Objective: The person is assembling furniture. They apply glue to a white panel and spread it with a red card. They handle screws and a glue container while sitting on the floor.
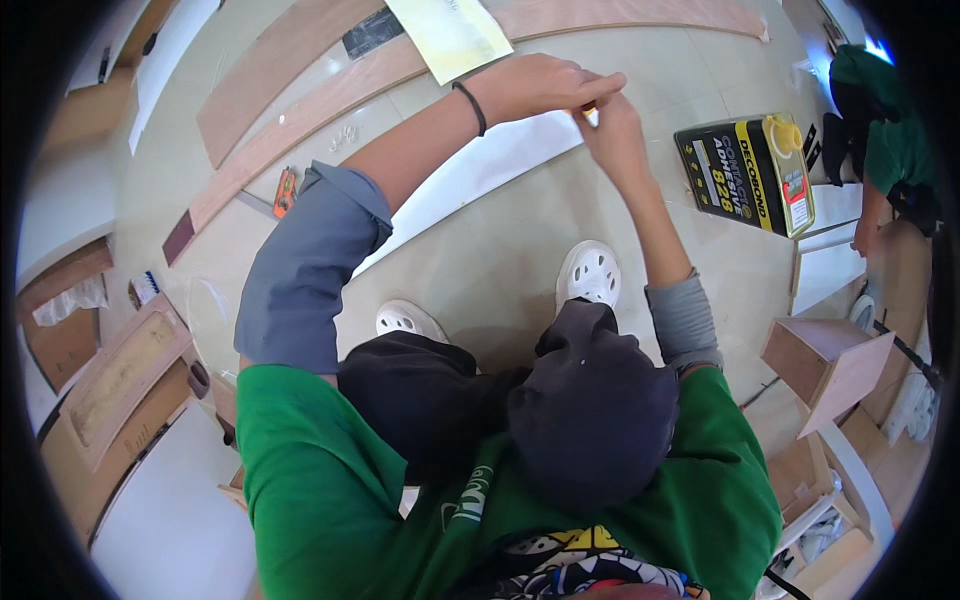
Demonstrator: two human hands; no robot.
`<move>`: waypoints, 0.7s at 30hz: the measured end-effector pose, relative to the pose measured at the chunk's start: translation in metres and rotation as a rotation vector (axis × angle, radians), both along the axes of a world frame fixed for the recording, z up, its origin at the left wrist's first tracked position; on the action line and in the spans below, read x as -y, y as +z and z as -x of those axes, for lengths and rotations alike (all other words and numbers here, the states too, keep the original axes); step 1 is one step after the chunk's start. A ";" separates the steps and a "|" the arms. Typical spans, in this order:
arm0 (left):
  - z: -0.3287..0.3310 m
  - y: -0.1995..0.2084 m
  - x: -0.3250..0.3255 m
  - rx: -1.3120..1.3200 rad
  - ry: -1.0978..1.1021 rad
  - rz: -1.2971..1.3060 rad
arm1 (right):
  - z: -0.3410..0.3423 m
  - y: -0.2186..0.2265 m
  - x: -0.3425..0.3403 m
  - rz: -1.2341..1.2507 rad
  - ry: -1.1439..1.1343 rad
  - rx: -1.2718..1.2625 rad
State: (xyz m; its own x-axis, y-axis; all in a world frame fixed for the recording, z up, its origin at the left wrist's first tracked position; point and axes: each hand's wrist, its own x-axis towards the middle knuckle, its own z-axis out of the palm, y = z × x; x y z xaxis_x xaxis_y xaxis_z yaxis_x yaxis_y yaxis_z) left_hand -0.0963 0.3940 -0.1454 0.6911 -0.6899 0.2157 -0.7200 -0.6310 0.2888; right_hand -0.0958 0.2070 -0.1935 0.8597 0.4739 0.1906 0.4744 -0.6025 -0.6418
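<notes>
The left grip (545, 83) and the right grip (617, 145) meet in front of the wearer, arms extended. A small piece (591, 117), orange and yellow where exposed, sits between them. The right grip is narrow, with thumb and fingers pinching the piece. The left grip lies across the top, its fingers pointing right over the right fingertips; whether it also clasps the piece is hidden, so I cannot tell. The kind of piece cannot be determined either, most of it being covered. A black band (468, 108) circles the left wrist.

Under the grips and running toward the lower left, a white panel (480, 172) rests on the floor (500, 235). Past the left grip, a yellow sheet (452, 40) overlies a long wood strip (350, 108); a dark patch (372, 35) is just beside the sheet's left edge. An orange tool (285, 192) lies well to the left of both grips, near the strip. Small clear bits (343, 133) are scattered between the tool and the sheet.

To the right of the right grip, well apart from it, is a black-and-yellow can (740, 175) with a yellow cap (784, 134). Farther right is a second person (885, 120) in green. Nearer the wearer than the can lies a wood box (825, 365). White shoes (592, 275) are on the near side of the grips.
</notes>
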 end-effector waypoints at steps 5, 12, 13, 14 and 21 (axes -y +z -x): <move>0.040 -0.005 -0.049 0.179 0.269 0.153 | -0.024 -0.014 0.001 0.098 0.043 0.031; 0.219 -0.099 -0.134 -0.186 0.821 0.030 | -0.031 -0.024 0.027 0.251 -0.202 -0.066; 0.232 -0.103 -0.133 -0.253 0.862 0.023 | -0.030 -0.021 0.025 0.308 -0.198 -0.092; 0.243 -0.107 -0.131 -0.322 0.899 0.016 | -0.029 -0.019 0.024 0.366 -0.197 -0.120; 0.267 -0.135 -0.132 -0.312 0.926 0.054 | -0.032 -0.035 0.024 0.426 -0.161 -0.028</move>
